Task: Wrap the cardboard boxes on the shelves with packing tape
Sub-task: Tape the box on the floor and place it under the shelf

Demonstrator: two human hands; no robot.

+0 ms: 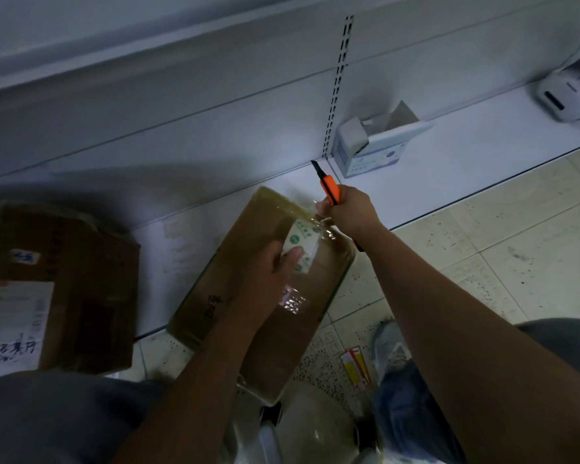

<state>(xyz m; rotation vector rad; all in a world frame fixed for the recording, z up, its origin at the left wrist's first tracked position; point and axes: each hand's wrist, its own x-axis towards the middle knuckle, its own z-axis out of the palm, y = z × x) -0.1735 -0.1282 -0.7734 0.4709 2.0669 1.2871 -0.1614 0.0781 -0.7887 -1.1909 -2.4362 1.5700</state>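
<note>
Hands first: my left hand (pixel 265 279) grips the tape roll (pixel 300 244) against the cardboard box (pixel 265 296), bracing it, while my right hand (pixel 349 212) clutches an orange knife (pixel 329 185), seemingly to sever the stretched tape. That box straddles shelf (pixel 449 162) edge and floor.

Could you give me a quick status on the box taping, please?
Left hand holds tape roll on box. Right hand grips orange knife, blade up. Nothing in the way.

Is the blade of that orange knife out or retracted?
Out. A dark blade tip juts from the orange utility knife above the right hand gripping it.
</note>
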